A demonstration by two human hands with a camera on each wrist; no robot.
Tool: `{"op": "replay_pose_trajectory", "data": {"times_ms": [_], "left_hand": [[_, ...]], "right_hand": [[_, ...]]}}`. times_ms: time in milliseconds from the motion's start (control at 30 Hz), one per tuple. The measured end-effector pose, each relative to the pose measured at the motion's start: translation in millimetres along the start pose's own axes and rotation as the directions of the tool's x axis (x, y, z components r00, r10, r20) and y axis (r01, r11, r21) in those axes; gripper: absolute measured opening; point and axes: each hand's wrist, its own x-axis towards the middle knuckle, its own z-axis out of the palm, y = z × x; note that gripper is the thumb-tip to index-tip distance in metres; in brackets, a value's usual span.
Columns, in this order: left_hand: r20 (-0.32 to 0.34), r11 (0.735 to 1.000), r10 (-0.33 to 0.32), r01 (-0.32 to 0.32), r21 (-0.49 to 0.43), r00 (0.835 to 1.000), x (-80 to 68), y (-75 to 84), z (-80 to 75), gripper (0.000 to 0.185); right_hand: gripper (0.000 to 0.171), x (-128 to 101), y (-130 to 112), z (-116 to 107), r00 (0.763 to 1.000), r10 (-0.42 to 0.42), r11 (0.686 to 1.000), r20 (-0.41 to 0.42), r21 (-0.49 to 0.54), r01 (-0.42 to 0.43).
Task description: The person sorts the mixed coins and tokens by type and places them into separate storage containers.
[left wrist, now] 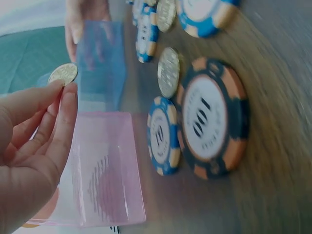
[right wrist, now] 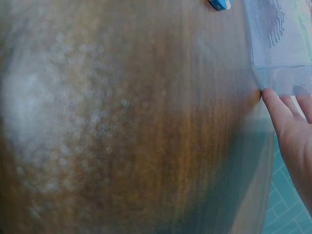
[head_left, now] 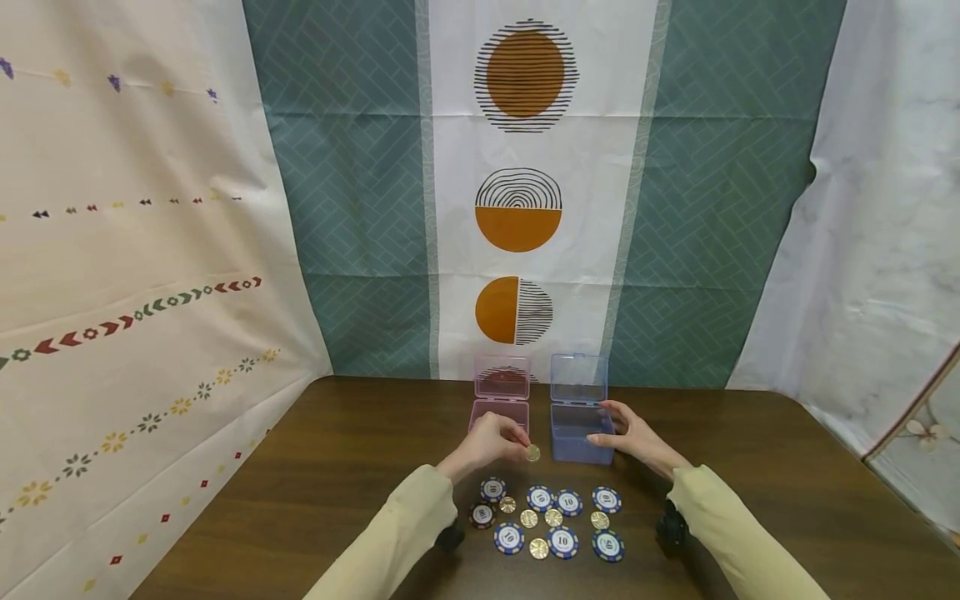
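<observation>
My left hand [head_left: 491, 440] pinches a gold coin [head_left: 532, 452] just in front of the open pink box [head_left: 500, 398]; in the left wrist view the coin [left wrist: 63, 74] sits at my fingertips [left wrist: 66, 97] above the pink box [left wrist: 105, 170]. My right hand [head_left: 626, 433] rests with straight fingers against the right side of the open blue box [head_left: 579, 421]; in the right wrist view its fingers [right wrist: 285, 117] touch the box's corner [right wrist: 280, 78]. Several blue poker chips [head_left: 567, 502] and gold coins [head_left: 553, 517] lie in a cluster on the table before me.
The brown wooden table [head_left: 337, 467] is backed by hanging patterned cloths [head_left: 525, 192]. A dark chip with orange marks [left wrist: 209, 119] lies at the cluster's left. A black wrist mount [head_left: 672, 527] shows by my right sleeve.
</observation>
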Motion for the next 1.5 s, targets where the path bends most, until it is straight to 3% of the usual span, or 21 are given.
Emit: {"op": "replay_pose_trajectory", "data": {"times_ms": [200,433,700,1167,1500], "left_hand": [[-0.070,0.984,-0.068,0.055,-0.171,0.995,3.9,1.7,-0.2,0.007],[-0.153,0.971,-0.148,0.114,-0.211,0.977,10.7,1.8,0.2,0.011],[-0.158,0.888,-0.227,0.137,-0.438,0.961,18.7,7.0,4.5,0.018],[-0.219,0.822,-0.321,0.156,-0.547,0.921,37.2,8.5,16.7,0.016],[-0.228,0.772,-0.305,0.100,-0.627,0.925,44.9,12.3,31.4,0.017]], "right_hand": [[0.078,-0.4,1.3,0.0,1.000,-0.007,1.000,0.001,0.003,0.007],[0.077,-1.1,1.8,-0.9,1.000,-0.014,1.000,0.003,-0.003,0.014],[0.077,-0.8,0.6,-0.7,1.000,-0.015,1.000,0.005,-0.008,0.015],[0.077,-0.1,1.5,-1.1,1.000,-0.020,0.999,0.009,-0.025,0.020],[0.075,-1.4,0.0,0.5,1.000,-0.020,1.000,-0.002,-0.020,0.020]]}}
